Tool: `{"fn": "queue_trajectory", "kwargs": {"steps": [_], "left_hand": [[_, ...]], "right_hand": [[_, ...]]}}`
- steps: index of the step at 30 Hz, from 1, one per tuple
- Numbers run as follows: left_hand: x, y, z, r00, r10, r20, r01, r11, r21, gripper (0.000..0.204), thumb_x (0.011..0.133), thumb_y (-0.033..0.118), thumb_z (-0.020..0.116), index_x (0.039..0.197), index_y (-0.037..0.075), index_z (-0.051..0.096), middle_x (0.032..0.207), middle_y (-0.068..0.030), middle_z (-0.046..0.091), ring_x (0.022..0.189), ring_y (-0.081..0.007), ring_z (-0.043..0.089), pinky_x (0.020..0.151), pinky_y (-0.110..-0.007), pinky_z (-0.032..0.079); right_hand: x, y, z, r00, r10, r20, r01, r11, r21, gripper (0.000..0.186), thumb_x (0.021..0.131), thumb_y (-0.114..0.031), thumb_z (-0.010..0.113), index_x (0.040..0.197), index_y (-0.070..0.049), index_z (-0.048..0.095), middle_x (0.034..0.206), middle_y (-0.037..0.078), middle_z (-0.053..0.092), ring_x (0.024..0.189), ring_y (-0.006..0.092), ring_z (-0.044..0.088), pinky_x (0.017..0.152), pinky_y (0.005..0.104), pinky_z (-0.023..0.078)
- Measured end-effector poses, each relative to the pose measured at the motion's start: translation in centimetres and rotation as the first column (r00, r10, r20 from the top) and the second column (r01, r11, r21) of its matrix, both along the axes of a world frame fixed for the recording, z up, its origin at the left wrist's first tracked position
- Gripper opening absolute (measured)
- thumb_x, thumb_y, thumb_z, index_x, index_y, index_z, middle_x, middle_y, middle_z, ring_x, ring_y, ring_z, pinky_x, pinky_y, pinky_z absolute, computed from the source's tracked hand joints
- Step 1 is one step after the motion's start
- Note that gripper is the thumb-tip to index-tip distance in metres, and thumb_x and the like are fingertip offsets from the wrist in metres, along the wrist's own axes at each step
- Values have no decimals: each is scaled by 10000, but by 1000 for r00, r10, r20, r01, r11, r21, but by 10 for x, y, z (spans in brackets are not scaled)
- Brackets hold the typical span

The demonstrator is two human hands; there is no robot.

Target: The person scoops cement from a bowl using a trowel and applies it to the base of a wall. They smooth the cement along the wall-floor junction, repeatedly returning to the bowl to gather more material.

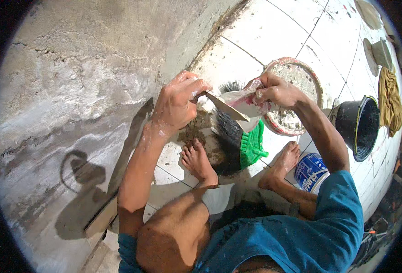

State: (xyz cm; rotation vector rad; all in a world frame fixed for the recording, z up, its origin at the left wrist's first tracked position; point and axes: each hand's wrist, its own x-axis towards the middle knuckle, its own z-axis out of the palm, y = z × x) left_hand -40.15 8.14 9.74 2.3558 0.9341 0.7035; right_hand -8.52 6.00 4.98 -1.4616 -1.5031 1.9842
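My left hand (178, 100), spotted with white paste, is closed around a putty knife (228, 108). Its flat blade points to the right, toward my other hand. In my right hand (278, 93) is a thin, bendy white piece with pink marks (239, 101), pinched between the fingers; its exact kind I cannot make out. The blade's tip overlaps this piece in view, and whether they touch I cannot tell. Below them on the floor lies a green broom head (253, 145) with dark bristles. A round, red-rimmed container (320, 86) crusted with grey-white paste sits just beyond my right hand.
A rough, stained plaster wall (87, 59) rises on the left. To the right on white tiles (283, 34) are a black bucket (355, 129), a blue-and-white tub (311, 172) near my bare right foot (283, 166), and a brown cloth (390, 102).
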Motion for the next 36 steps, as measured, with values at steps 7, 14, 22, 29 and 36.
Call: {"fn": "queue_trajectory", "kwargs": {"steps": [7,14,22,29,36], "left_hand": [[-12,-9,-11,992,61,-113,-80,983,-168,453,661,-152,563,1045,45,701,977,-135,696,999,-358,679,871,-416,542],[-42,-35,-32,918,395,24,-323,784,-529,295,832,-92,625,1111,-1,661,958,-139,704,912,-181,693,841,-343,544],[-55,-94,-53,650,755,81,-436,459,-774,307,909,-53,714,1184,-23,580,1098,-79,663,1024,-156,632,920,-316,505],[-61,-128,-80,622,782,32,-465,402,-789,341,894,-26,762,1187,-18,587,1108,-85,675,1026,-157,633,920,-308,497],[-52,-133,-78,593,802,74,-432,395,-811,322,893,-37,748,1178,-1,601,1107,-77,676,1008,-154,643,916,-289,504]], "right_hand": [[7,-20,-26,875,-253,-412,128,943,-309,230,760,-41,669,973,31,716,868,77,724,792,129,671,719,282,535],[10,-18,-47,575,-534,-619,266,838,-476,243,816,-55,655,1054,-17,684,914,67,713,817,151,653,763,320,562],[-54,36,-64,395,-727,-561,764,600,-239,182,966,-146,654,1048,6,714,774,38,641,681,164,607,634,350,502],[-133,105,-112,394,-912,-112,714,227,663,468,939,-92,604,1404,-41,583,821,191,722,705,311,710,665,443,566],[-163,116,-95,602,-788,128,553,527,645,475,851,-80,554,1308,-74,680,843,297,693,742,431,708,791,555,565]]}}
